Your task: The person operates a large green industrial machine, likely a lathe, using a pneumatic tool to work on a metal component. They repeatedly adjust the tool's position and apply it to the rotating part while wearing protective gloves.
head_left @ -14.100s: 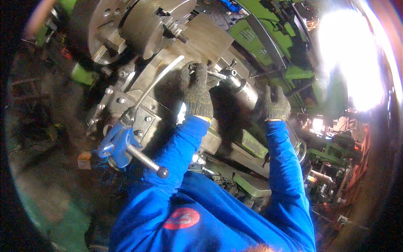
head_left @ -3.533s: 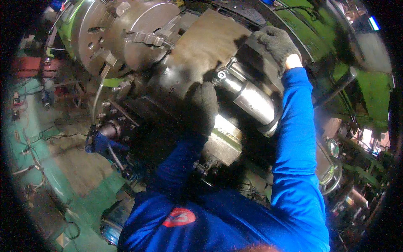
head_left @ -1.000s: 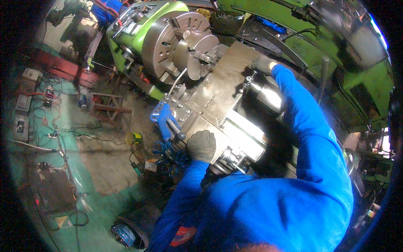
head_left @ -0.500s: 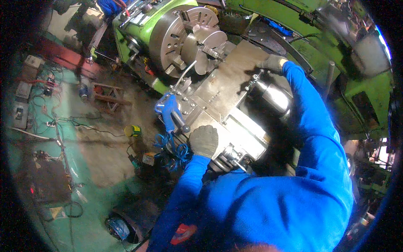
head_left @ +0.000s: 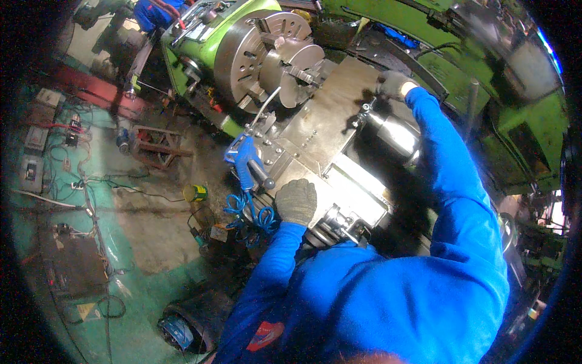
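Observation:
My left hand (head_left: 296,203), in a grey work glove, rests on the pale metal carriage top (head_left: 327,189) of a large green lathe. Its fingers are curled under; what they hold, if anything, is hidden. Just left of it are a lever's dark ball knob (head_left: 268,184) and a blue air blow gun (head_left: 244,162) with a coiled blue hose (head_left: 262,219). My right hand (head_left: 393,84), in a dark glove, is stretched out to the far right edge of a flat metal plate (head_left: 339,91). Shadow hides its fingers. Below it lies a shiny cylinder (head_left: 397,136).
A slotted round faceplate (head_left: 236,64) carries a smaller metal disc (head_left: 276,79) beyond the plate. Green machine housing (head_left: 503,115) stands at right. On the floor at left are a yellow-green can (head_left: 195,193), a reddish frame (head_left: 160,147), loose cables and a dark drum (head_left: 209,309).
My right hand has shifted slightly away from me along the plate's edge. My left hand stays on the carriage. The whole view has moved a little.

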`<action>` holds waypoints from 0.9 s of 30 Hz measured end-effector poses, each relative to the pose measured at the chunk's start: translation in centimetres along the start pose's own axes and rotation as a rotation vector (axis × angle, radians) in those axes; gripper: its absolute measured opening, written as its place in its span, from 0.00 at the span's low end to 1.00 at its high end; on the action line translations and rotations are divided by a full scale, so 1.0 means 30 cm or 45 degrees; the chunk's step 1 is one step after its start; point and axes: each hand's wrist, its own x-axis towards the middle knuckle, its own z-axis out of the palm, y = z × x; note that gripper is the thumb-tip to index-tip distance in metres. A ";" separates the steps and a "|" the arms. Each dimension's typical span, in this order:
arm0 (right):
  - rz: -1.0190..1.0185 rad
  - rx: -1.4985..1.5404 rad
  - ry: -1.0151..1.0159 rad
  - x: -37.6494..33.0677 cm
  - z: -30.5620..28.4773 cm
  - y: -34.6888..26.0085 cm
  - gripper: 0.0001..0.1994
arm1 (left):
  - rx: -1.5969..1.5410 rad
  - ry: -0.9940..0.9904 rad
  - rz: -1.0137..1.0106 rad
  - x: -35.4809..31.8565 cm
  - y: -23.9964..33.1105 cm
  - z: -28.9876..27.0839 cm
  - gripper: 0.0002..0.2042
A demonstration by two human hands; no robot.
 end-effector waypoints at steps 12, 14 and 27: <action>0.324 2.395 0.745 -0.589 0.234 -0.356 0.09 | 0.131 0.042 0.123 -0.025 -0.018 -0.007 0.12; 0.395 2.524 0.655 -0.647 0.334 -0.401 0.06 | 0.195 0.093 0.130 -0.036 -0.022 -0.003 0.12; 0.020 0.899 0.299 -0.905 0.540 -0.426 0.30 | -0.777 -0.045 0.191 -0.070 0.187 -0.187 0.13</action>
